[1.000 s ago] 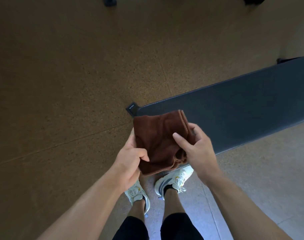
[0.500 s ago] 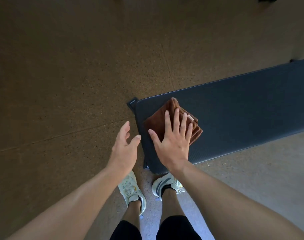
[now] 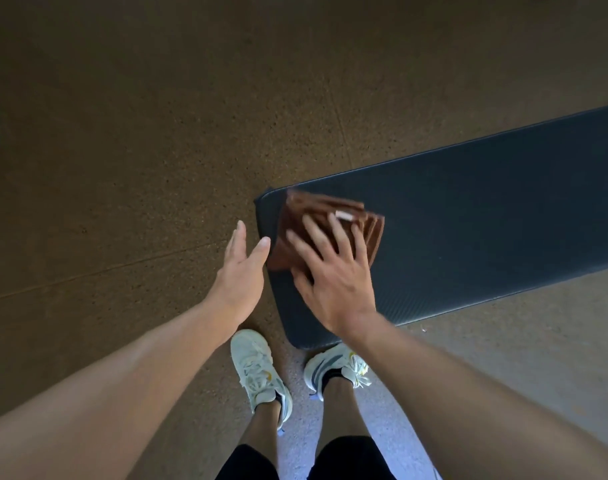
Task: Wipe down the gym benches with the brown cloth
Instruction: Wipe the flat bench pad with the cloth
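- Right hand (image 3: 333,271) flat with fingers spread, pressing the folded brown cloth (image 3: 325,220) onto the surface (image 3: 469,230).
- Under that palm: cloth at the surface's near end; long axis running away rightward, unwiped.
- Left hand (image 3: 242,268) open, holding nothing, just beside the end edge.

Two bare forearms reach forward and down from the bottom corners of the view. The right hand (image 3: 333,275) lies palm down with its fingers (image 3: 342,233) spread and straight, slightly blurred. The left hand (image 3: 242,271) hangs just beside it, apart from it, palm turned inward, fingers straight and together, thumb out, holding nothing. Both wrists are nearly straight.
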`<move>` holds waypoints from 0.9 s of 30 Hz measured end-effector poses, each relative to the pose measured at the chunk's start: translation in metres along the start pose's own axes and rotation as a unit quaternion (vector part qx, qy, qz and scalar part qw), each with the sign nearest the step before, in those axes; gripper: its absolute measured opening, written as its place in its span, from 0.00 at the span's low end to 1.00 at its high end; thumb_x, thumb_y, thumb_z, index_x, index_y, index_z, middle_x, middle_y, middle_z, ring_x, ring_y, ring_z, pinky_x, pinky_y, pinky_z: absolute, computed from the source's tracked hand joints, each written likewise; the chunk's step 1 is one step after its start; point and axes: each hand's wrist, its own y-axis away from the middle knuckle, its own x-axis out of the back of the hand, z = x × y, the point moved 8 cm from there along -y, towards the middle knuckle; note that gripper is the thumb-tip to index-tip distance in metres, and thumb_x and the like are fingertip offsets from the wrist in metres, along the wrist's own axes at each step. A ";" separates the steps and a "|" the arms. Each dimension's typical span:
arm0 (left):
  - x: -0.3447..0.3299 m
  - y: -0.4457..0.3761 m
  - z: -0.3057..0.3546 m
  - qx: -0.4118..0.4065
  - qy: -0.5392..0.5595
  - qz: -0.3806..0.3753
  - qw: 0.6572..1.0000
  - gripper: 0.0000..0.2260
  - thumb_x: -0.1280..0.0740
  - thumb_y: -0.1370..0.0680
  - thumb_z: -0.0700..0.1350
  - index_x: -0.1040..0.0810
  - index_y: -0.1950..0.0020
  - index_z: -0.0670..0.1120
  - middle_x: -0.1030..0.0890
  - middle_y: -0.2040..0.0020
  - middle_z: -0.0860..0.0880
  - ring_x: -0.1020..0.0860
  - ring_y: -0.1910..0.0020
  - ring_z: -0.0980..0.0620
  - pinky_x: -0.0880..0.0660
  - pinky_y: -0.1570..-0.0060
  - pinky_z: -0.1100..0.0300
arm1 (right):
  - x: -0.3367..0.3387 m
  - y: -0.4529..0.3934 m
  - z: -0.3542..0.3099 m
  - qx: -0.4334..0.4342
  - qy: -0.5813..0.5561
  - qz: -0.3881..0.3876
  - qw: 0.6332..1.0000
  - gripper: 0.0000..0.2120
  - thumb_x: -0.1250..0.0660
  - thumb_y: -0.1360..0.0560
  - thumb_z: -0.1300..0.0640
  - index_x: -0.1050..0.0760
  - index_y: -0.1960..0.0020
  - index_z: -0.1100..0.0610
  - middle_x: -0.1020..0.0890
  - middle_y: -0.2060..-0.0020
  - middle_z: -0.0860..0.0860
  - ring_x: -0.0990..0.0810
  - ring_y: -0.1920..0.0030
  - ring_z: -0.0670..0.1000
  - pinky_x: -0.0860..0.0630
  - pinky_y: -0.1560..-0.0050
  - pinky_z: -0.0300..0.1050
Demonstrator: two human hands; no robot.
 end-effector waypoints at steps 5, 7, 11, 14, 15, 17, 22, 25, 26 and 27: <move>-0.012 -0.004 0.006 0.004 0.008 -0.043 0.999 0.29 0.47 0.17 0.64 0.55 0.19 0.65 0.47 0.17 0.56 0.48 0.18 0.49 0.51 0.21 0.42 | -0.017 0.091 -0.008 0.154 0.046 -0.067 0.985 0.31 0.36 0.21 0.39 0.34 0.20 0.42 0.35 0.18 0.48 0.44 0.17 0.61 0.43 0.22 0.72; -0.016 -0.003 0.007 0.001 0.040 -0.041 0.998 0.29 0.47 0.18 0.65 0.54 0.19 0.64 0.44 0.18 0.55 0.46 0.19 0.51 0.50 0.21 0.44 | -0.010 0.066 -0.004 0.149 0.039 -0.066 0.986 0.32 0.37 0.23 0.36 0.34 0.20 0.41 0.36 0.18 0.49 0.46 0.16 0.63 0.44 0.23 0.75; -0.010 -0.004 0.010 0.000 0.057 0.024 0.998 0.27 0.48 0.17 0.63 0.50 0.19 0.62 0.40 0.19 0.53 0.44 0.19 0.48 0.48 0.21 0.45 | 0.009 -0.045 0.007 0.036 0.028 -0.021 0.999 0.34 0.41 0.23 0.32 0.37 0.19 0.41 0.39 0.17 0.52 0.50 0.16 0.66 0.54 0.22 0.76; -0.008 -0.008 0.016 -0.004 0.045 0.038 0.998 0.27 0.49 0.17 0.64 0.51 0.19 0.62 0.41 0.18 0.51 0.44 0.19 0.46 0.47 0.23 0.45 | 0.011 -0.085 0.003 0.007 0.028 -0.030 0.999 0.33 0.43 0.21 0.32 0.39 0.18 0.40 0.41 0.16 0.51 0.50 0.16 0.64 0.57 0.20 0.73; -0.008 -0.010 0.018 -0.006 0.047 0.036 0.998 0.28 0.49 0.17 0.64 0.52 0.19 0.62 0.42 0.18 0.51 0.44 0.19 0.47 0.48 0.22 0.45 | 0.010 -0.078 0.002 0.019 0.021 -0.026 0.999 0.32 0.42 0.21 0.34 0.38 0.19 0.41 0.40 0.16 0.51 0.50 0.16 0.63 0.56 0.20 0.72; -0.010 -0.014 0.026 -0.019 0.040 0.032 0.999 0.28 0.49 0.17 0.63 0.54 0.18 0.60 0.46 0.17 0.52 0.48 0.18 0.49 0.51 0.21 0.45 | 0.007 -0.036 0.005 0.063 0.005 -0.020 0.998 0.31 0.37 0.23 0.40 0.33 0.20 0.42 0.38 0.17 0.50 0.48 0.16 0.63 0.51 0.20 0.71; -0.031 -0.028 0.042 -0.001 0.022 0.021 1.000 0.30 0.50 0.16 0.61 0.59 0.18 0.56 0.60 0.17 0.54 0.58 0.18 0.51 0.57 0.20 0.44 | -0.003 0.099 0.023 0.163 0.035 -0.076 0.983 0.33 0.32 0.27 0.41 0.30 0.22 0.42 0.35 0.19 0.48 0.46 0.16 0.63 0.44 0.23 0.74; -0.045 -0.036 0.047 0.000 0.005 0.061 0.998 0.31 0.53 0.17 0.62 0.60 0.17 0.54 0.64 0.17 0.51 0.63 0.19 0.48 0.61 0.21 0.45 | 0.002 0.083 0.042 0.087 0.034 -0.083 0.992 0.35 0.34 0.29 0.39 0.32 0.21 0.40 0.33 0.19 0.49 0.45 0.17 0.65 0.42 0.25 0.77; -0.048 -0.038 0.047 0.013 0.012 0.071 0.997 0.31 0.54 0.17 0.64 0.61 0.18 0.55 0.65 0.18 0.52 0.63 0.19 0.49 0.61 0.21 0.45 | 0.007 0.060 0.052 0.035 0.028 -0.066 0.997 0.36 0.34 0.29 0.40 0.33 0.21 0.41 0.34 0.19 0.50 0.45 0.18 0.67 0.44 0.25 0.77; -0.049 -0.040 0.045 0.025 0.020 0.082 0.996 0.31 0.55 0.18 0.65 0.62 0.18 0.57 0.66 0.18 0.54 0.64 0.19 0.50 0.61 0.21 0.44 | 0.014 0.031 0.063 -0.018 0.023 -0.039 0.999 0.36 0.35 0.29 0.40 0.34 0.20 0.41 0.36 0.18 0.51 0.46 0.18 0.67 0.47 0.24 0.77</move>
